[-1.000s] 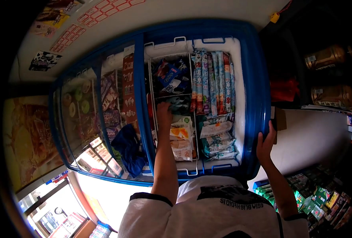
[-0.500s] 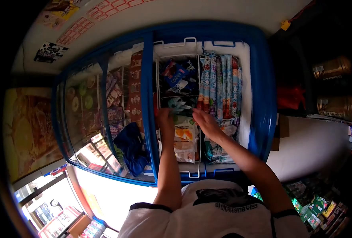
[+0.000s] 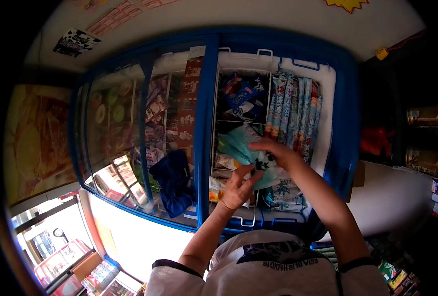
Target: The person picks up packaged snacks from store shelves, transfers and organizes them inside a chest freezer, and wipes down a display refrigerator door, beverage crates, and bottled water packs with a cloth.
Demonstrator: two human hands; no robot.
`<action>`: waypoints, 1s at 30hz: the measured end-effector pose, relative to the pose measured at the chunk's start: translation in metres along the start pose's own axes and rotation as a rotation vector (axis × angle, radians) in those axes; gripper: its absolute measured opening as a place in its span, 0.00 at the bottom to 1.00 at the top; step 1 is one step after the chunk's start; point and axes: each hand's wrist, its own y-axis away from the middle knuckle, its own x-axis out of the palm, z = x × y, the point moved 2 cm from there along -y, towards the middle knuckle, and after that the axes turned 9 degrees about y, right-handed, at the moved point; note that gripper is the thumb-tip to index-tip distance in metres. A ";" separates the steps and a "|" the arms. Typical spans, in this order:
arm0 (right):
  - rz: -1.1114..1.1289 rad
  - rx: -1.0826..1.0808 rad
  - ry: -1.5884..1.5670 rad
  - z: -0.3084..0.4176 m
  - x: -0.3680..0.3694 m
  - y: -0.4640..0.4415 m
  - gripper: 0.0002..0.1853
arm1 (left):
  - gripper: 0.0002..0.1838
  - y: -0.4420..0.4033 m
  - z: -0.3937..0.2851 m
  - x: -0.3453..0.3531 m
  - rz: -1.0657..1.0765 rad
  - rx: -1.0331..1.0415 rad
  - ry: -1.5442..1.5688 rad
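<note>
Both hands are raised above the open side of a chest freezer (image 3: 348, 143). Between them are teal-and-white ice-cream wrappers (image 3: 236, 140), seemingly more than one, overlapping. My right hand (image 3: 277, 152) grips them from the right with its fingers bent over them. My left hand (image 3: 238, 190) has its thumb and fingers closed on the lower edge, by the black print. Beneath the hands, white and yellow packets (image 3: 216, 189) lie in a wire basket. Blue packets (image 3: 242, 96) fill the compartment above, and long light-blue packs (image 3: 293, 111) stand in the compartment to the right.
A glass lid (image 3: 115, 123) covers the freezer's left half, with a dark blue cloth (image 3: 172, 185) lying on it. White wire handles (image 3: 246, 220) hook over the freezer's rim. Gold-coloured jars (image 3: 429, 117) stand at the far right.
The teal wrappers have come up out of the basket between my hands. My left hand has moved right and nearer my body; the whole view has shifted somewhat.
</note>
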 end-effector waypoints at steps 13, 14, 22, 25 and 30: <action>-0.145 -0.667 1.524 0.058 0.025 -0.029 0.57 | 0.25 0.010 0.099 0.058 0.514 -0.644 -0.517; -0.136 -0.676 1.695 0.051 0.031 -0.034 0.56 | 0.26 0.011 0.099 0.059 0.562 -0.652 -0.553; -0.329 -0.071 2.015 0.017 0.029 -0.086 0.49 | 0.27 0.038 0.103 0.065 0.390 -0.641 -0.521; -0.305 -0.257 2.273 0.013 0.027 -0.089 0.43 | 0.27 0.048 0.106 0.065 0.175 -0.513 -0.390; -0.509 -0.440 2.325 -0.041 -0.019 -0.111 0.37 | 0.26 0.061 0.080 0.054 0.080 -0.573 -0.333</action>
